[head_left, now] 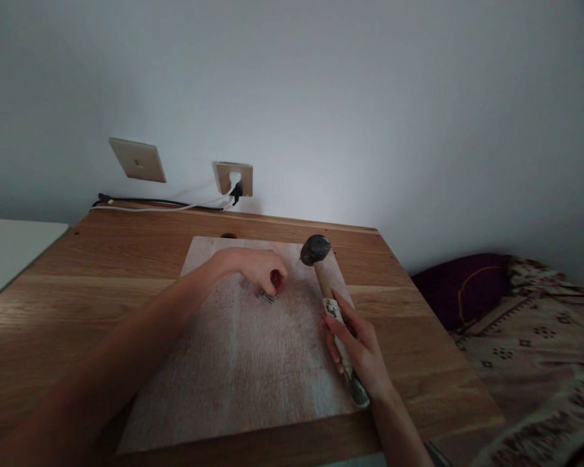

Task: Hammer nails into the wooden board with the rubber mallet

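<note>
While R hand [357, 347], at right edge of the board [243, 363], wraps the hammer [326, 288] handle (tool lying flat, head at far-right corner), L hand [257, 269] past board centre pinches small metal fasteners [267, 298]. Prob placing step. Next needs one fastener held upright and hammer raised clear.

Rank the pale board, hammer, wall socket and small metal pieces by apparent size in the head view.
1. pale board
2. hammer, in the right hand
3. wall socket, though it sits farther away, so its rank is unsure
4. small metal pieces by the left hand, clearly smallest
</note>
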`<state>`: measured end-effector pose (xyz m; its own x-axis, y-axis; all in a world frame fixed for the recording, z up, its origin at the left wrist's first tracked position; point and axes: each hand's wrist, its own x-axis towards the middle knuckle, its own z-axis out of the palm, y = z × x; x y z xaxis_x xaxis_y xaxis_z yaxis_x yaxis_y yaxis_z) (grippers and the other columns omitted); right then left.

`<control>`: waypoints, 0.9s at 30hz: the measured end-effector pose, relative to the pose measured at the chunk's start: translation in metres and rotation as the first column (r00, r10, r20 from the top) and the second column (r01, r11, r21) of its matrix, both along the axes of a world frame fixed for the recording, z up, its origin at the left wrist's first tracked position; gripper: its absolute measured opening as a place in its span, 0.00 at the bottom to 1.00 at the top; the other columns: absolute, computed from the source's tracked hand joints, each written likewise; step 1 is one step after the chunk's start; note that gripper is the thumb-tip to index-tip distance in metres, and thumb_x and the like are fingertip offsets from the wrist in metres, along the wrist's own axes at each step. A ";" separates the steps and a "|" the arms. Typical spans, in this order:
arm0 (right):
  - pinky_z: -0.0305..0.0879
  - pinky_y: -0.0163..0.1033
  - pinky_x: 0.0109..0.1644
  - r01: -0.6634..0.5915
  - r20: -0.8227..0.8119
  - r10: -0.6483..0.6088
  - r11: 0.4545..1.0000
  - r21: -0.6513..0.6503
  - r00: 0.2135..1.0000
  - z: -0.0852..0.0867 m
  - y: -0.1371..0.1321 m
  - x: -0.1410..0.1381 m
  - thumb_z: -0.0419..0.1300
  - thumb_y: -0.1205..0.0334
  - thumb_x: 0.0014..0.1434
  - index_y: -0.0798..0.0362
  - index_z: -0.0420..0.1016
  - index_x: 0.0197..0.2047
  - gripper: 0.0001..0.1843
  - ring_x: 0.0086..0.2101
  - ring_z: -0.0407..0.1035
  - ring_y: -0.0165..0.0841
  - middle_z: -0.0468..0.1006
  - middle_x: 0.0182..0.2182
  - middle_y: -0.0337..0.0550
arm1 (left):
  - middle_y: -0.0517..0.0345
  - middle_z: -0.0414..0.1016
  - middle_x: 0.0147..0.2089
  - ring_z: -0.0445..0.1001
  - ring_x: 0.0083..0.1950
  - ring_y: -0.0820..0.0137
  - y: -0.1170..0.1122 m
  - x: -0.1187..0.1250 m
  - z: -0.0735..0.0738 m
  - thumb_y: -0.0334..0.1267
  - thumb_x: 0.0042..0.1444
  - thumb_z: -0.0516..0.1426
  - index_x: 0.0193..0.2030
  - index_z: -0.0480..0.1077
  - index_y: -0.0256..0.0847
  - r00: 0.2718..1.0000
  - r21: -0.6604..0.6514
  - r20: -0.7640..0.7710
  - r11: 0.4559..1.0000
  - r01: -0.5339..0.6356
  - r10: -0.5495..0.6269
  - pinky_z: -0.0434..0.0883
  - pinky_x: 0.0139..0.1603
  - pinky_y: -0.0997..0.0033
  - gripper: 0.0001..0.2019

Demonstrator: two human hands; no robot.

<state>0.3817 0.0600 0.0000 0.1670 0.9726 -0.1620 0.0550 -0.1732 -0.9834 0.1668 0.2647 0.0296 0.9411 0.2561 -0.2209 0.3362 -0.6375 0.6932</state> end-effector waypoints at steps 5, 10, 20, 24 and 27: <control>0.59 0.29 0.12 0.008 -0.002 -0.008 1.000 0.015 1.000 -0.006 -0.001 0.002 0.68 0.42 0.62 0.53 0.68 0.73 0.42 0.13 0.58 0.25 0.73 0.21 0.32 | 0.63 0.80 0.32 0.76 0.34 0.71 0.011 0.002 -0.009 0.28 0.51 0.62 0.34 0.79 0.42 0.971 0.085 0.196 0.984 -0.155 0.136 0.69 0.37 0.74 0.07; 0.60 0.29 0.12 0.008 -0.021 -0.008 1.000 0.007 1.000 -0.001 -0.001 0.000 0.69 0.41 0.61 0.54 0.68 0.72 0.43 0.13 0.58 0.25 0.73 0.21 0.32 | 0.58 0.82 0.34 0.78 0.36 0.69 0.019 0.005 -0.021 0.28 0.57 0.61 0.38 0.80 0.39 0.870 0.220 0.372 0.880 -0.420 0.323 0.70 0.41 0.70 0.06; 0.59 0.29 0.12 -0.012 -0.025 0.013 1.000 0.021 1.000 -0.002 0.001 0.001 0.68 0.42 0.61 0.58 0.65 0.73 0.45 0.13 0.58 0.25 0.71 0.19 0.30 | 0.54 0.83 0.36 0.79 0.38 0.67 0.016 0.005 -0.020 0.27 0.59 0.61 0.36 0.80 0.38 0.937 0.468 0.290 0.825 -0.316 0.195 0.69 0.42 0.70 0.06; 0.60 0.30 0.13 -0.017 -0.013 0.017 1.000 0.019 1.000 -0.001 0.001 0.001 0.68 0.41 0.62 0.59 0.63 0.75 0.46 0.13 0.57 0.25 0.71 0.18 0.30 | 0.53 0.83 0.37 0.79 0.39 0.66 0.015 0.005 -0.019 0.26 0.60 0.61 0.36 0.80 0.37 0.942 0.509 0.281 0.803 -0.310 0.185 0.69 0.42 0.70 0.06; 0.60 0.30 0.12 -0.013 -0.007 0.013 1.000 -0.001 1.000 -0.002 0.000 0.001 0.67 0.41 0.62 0.60 0.61 0.76 0.49 0.13 0.57 0.26 0.70 0.17 0.30 | 0.54 0.83 0.37 0.80 0.39 0.66 0.016 0.005 -0.018 0.26 0.59 0.61 0.36 0.80 0.38 0.943 0.522 0.278 0.795 -0.310 0.184 0.69 0.42 0.70 0.06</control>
